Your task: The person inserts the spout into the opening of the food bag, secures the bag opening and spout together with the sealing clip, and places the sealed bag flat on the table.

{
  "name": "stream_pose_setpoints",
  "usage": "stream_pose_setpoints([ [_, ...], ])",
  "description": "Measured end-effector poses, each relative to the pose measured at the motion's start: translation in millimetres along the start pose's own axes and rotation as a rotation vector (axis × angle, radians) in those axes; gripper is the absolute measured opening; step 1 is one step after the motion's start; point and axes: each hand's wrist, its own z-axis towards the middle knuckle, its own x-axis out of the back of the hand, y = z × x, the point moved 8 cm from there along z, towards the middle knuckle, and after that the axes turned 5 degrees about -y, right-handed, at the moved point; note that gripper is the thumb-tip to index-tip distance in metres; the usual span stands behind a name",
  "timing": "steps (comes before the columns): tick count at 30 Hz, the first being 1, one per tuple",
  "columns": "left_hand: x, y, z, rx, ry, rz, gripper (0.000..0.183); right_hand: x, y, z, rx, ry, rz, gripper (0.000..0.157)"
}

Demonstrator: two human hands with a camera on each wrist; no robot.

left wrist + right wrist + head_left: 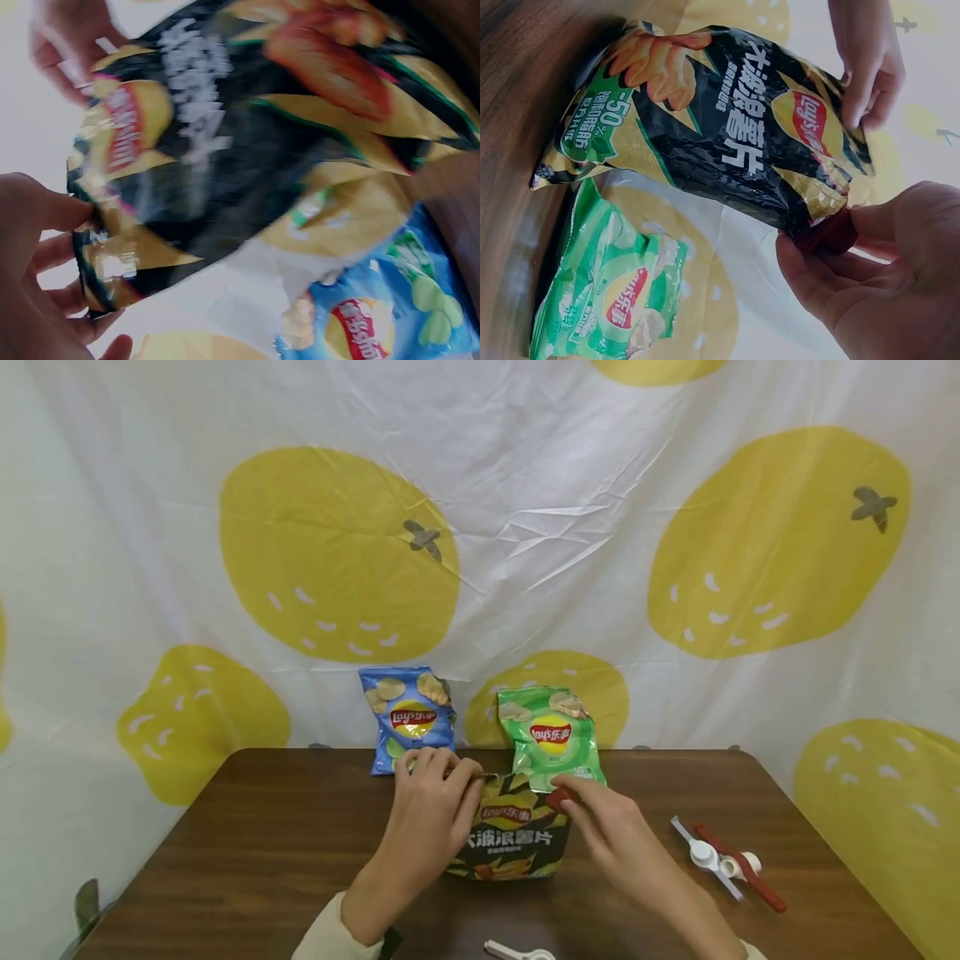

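Left hand: the left hand grips the upper edge of the bag, at the corner on its own side, the thumb on the printed front and the fingers curled behind.
Right hand: the right hand pinches a red clip between thumb and fingers, right at the bag's other top corner; whether that clip is fastened cannot be told.
Black chip bag: the black chip bag stands upright between the two hands, its printed front towards the person, its top edge level with the fingertips.
Blue chip bag: the blue chip bag stands just beyond the left hand, which hides part of its lower edge.
Green chip bag: the green chip bag stands beyond the right hand's fingertips, its lower part partly behind the black one.
Clips beside: well to the right of the right hand lie a white clip and a second red clip, with a cream-coloured piece against the red one.
Front clip: another white clip lies nearer the person than either hand, between the forearms, cut off by the lower border of the head view.
Worktop: the brown wooden worktop spreads under and around both hands.
Backdrop: a white cloth with large yellow fruit prints hangs beyond the hands, behind the bags.
Sleeve: a pale sleeve ends behind the left wrist.
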Motion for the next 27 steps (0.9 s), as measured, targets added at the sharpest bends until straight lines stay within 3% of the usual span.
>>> stream_pose_setpoints([
  [6, -6.9, 4.9, -5.6, -0.019, 0.125, 0.198, 0.021, -3.2, -3, 1, 0.006, -0.018, 0.005, 0.034],
  [8, -5.3, 13.6, -7.8, -0.047, 0.172, 0.218, 0.022, -3.3, -3, 1, 0.002, -0.015, 0.000, 0.033],
  [11, -3.9, 28.9, -9.9, -0.082, 0.185, 0.182, 0.018, -2.4, -3, 2, -0.004, -0.009, 0.000, 0.034],
  [20, -27.4, 49.2, -14.5, -0.040, -0.022, 0.085, 0.050, -3.1, -3, 2, -0.016, -0.026, 0.032, 0.037],
  [27, -38.4, 51.9, -16.6, -0.085, -0.054, 0.062, 0.049, -5.5, -13, 3, 0.022, -0.034, 0.105, 0.048],
])
